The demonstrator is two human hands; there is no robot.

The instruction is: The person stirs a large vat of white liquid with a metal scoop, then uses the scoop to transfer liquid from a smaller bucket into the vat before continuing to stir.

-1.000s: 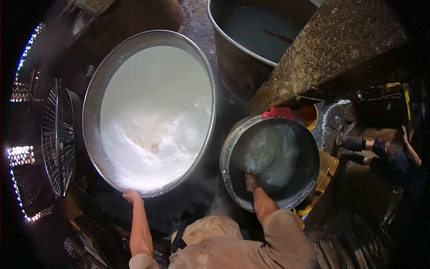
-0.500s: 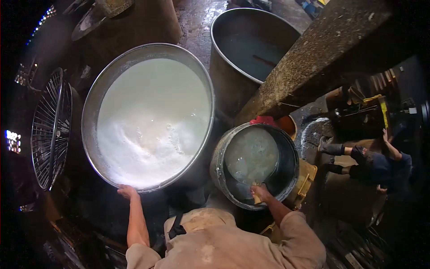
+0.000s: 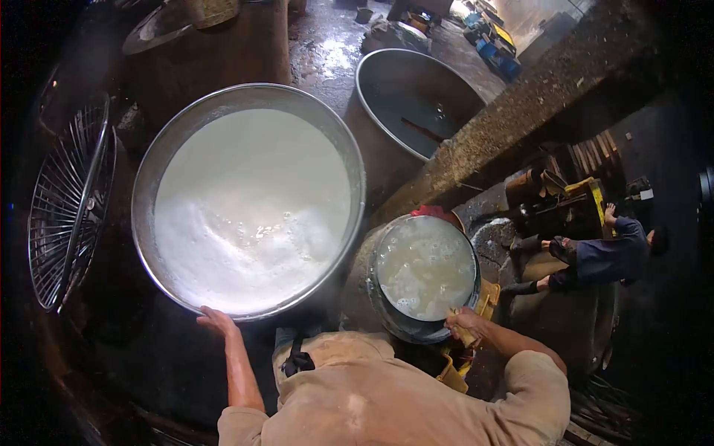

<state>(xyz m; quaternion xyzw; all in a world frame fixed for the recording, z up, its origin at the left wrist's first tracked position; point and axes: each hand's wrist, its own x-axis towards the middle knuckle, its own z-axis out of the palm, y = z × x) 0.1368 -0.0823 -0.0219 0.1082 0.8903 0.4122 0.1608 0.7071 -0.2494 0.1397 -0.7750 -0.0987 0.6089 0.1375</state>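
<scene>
A large round metal vat (image 3: pixel 253 160) with milky, foamy liquid stands at centre left. My left hand (image 3: pixel 217 321) rests at its near rim with the fingers apart. My right hand (image 3: pixel 465 322) is closed round a yellowish handle (image 3: pixel 467 338) at the near right edge of a smaller round vessel. A round surface of cloudy, bubbly liquid (image 3: pixel 426 267) shows near the top of that vessel; whether it lies in a scoop or in the vessel itself I cannot tell.
Another metal vat (image 3: pixel 416 93) holds dark liquid and a stick. A thick beam (image 3: pixel 513 111) slants across the upper right. A wire fan cage (image 3: pixel 71 208) stands at left. A co-worker (image 3: pixel 606 256) is at the right. Yellow crates (image 3: pixel 487 301) stand beside the smaller vessel.
My right hand has moved right and slightly down with the handle. The cloudy liquid surface now appears higher and fuller in the smaller vessel. The view has shifted; my left hand stays at the rim.
</scene>
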